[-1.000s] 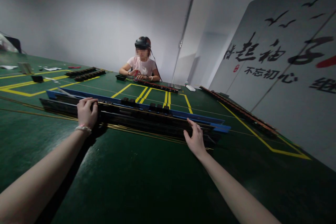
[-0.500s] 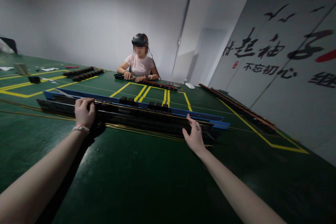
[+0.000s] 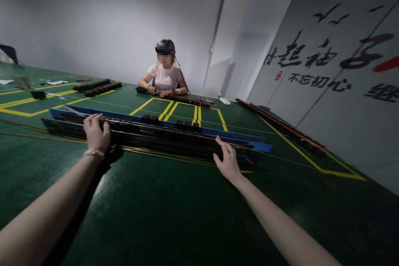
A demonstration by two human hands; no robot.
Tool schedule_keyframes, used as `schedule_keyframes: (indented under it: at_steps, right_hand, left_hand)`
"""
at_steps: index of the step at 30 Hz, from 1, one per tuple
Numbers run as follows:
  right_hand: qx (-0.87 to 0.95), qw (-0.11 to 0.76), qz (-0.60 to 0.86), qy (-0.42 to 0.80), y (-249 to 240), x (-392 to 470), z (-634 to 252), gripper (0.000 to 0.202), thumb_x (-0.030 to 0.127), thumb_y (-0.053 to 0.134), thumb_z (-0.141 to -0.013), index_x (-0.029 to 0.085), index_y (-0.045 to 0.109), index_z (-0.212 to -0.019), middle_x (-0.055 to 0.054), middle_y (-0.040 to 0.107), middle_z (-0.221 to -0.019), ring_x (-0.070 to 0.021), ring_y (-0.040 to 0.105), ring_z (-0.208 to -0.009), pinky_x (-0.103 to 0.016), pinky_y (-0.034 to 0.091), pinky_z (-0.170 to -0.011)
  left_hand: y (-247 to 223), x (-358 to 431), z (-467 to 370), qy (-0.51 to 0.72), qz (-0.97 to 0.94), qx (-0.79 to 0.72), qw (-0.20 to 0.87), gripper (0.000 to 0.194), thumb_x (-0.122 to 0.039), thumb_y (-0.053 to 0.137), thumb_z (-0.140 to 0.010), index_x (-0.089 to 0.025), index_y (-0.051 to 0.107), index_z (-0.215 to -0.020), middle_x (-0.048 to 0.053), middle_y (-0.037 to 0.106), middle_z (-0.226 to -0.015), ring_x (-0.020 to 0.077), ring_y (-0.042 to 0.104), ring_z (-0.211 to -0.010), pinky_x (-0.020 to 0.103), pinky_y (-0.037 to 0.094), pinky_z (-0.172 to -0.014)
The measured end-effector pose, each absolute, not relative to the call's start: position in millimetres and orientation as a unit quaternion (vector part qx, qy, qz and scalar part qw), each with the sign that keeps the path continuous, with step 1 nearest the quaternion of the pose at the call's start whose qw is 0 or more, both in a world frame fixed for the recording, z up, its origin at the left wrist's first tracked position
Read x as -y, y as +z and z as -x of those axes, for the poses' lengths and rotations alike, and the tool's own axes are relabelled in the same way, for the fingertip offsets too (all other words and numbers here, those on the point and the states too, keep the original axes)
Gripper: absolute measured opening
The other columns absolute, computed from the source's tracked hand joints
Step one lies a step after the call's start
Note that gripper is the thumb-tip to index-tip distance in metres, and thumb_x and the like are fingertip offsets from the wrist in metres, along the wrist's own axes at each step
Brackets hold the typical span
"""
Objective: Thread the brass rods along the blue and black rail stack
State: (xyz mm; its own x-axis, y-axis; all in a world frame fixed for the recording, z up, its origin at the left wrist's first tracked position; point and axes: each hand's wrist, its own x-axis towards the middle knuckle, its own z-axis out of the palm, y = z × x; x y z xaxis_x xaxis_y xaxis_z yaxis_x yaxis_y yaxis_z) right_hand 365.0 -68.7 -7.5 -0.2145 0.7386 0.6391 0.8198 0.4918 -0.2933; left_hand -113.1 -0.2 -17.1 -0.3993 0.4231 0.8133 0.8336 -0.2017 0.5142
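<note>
Long black rail (image 3: 168,143) lies crosswise on the green table (image 3: 174,212) directly in front of you, with a blue channel (image 3: 263,148) running just behind it; whether the two touch is hidden. Your left hand (image 3: 97,135) sits toward the rail's left end, fingers part-curled over the upper edge and thumb on the side nearest you; the undersides of the fingers are hidden, so you cannot tell whether they close on the rail. Your right hand (image 3: 227,158) is at the other end, fingers extended and loosely spread, fingertips at the upper edge, thumb apart; it has no closed grasp on anything. This wide spacing probably serves to steady the rail near both ends and limit twisting. Small black blocks (image 3: 187,125) project above the middle, between your hands, where neither palm covers them. Thin brass-coloured strands (image 3: 140,149) lie along the near foot of the rail, clear of your fingers. Yellow tape lines (image 3: 222,119) beyond the channel appear to mark out working areas. Across the table, a co-worker (image 3: 166,78) sits behind a separate dark strip (image 3: 190,100), well apart from your rail.
</note>
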Motion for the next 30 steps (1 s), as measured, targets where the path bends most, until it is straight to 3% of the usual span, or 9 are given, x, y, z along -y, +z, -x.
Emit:
schedule_keyframes:
  at_steps: [5,9,12,21,30]
  right_hand:
    - [0.740,0.429,0.516,-0.045,-8.7,66.3,-366.5,0.044,0.026,0.047,-0.086,0.023,0.047,-0.130,-0.006,0.068,-0.113,-0.0225,0.059,-0.109,-0.046,0.037,-0.099]
    - [0.644,0.522,0.558,-0.047,-7.6,62.8,-372.2,0.030,0.028,0.046,-0.084,0.020,0.058,-0.111,-0.005,0.072,-0.090,-0.0224,0.065,-0.091,-0.045,0.038,-0.094]
    - [0.621,0.539,0.568,-0.037,-6.3,62.0,-375.0,0.027,0.030,0.045,-0.083,0.019,0.061,-0.103,-0.006,0.071,-0.094,-0.0234,0.064,-0.093,-0.046,0.037,-0.095]
    - [0.651,0.514,0.558,-0.024,-7.8,62.4,-374.1,0.035,0.029,0.050,-0.081,0.019,0.054,-0.114,-0.009,0.066,-0.107,-0.0252,0.057,-0.106,-0.048,0.036,-0.098]
    - [0.688,0.470,0.552,-0.023,-9.7,62.4,-373.2,0.038,0.030,0.049,-0.084,0.020,0.052,-0.120,-0.010,0.061,-0.121,-0.0258,0.053,-0.115,-0.047,0.038,-0.098]
  left_hand:
    - [-19.5,-3.0,118.5,-0.559,0.505,0.640,0.150,0.042,-0.028,0.038,-0.083,-0.004,0.057,-0.112,0.019,0.056,-0.108,0.0292,0.048,-0.112,0.048,0.037,-0.103]
    - [-18.0,-1.0,117.7,-0.570,0.495,0.638,0.154,0.041,-0.030,0.039,-0.083,-0.006,0.059,-0.109,0.017,0.057,-0.105,0.0272,0.050,-0.109,0.044,0.039,-0.102]
    - [-16.5,1.5,117.1,-0.583,0.489,0.629,0.157,0.037,-0.029,0.041,-0.082,-0.009,0.062,-0.106,0.014,0.057,-0.103,0.0247,0.052,-0.106,0.042,0.040,-0.102]
    - [-14.9,4.7,116.2,-0.592,0.494,0.616,0.162,0.032,-0.021,0.044,-0.078,-0.010,0.064,-0.101,0.012,0.055,-0.098,0.0234,0.052,-0.101,0.041,0.042,-0.100]
    - [-17.3,2.2,112.6,-0.581,0.505,0.619,0.157,0.038,-0.021,0.048,-0.076,-0.007,0.061,-0.109,0.018,0.047,-0.118,0.0278,0.046,-0.115,0.045,0.035,-0.107]
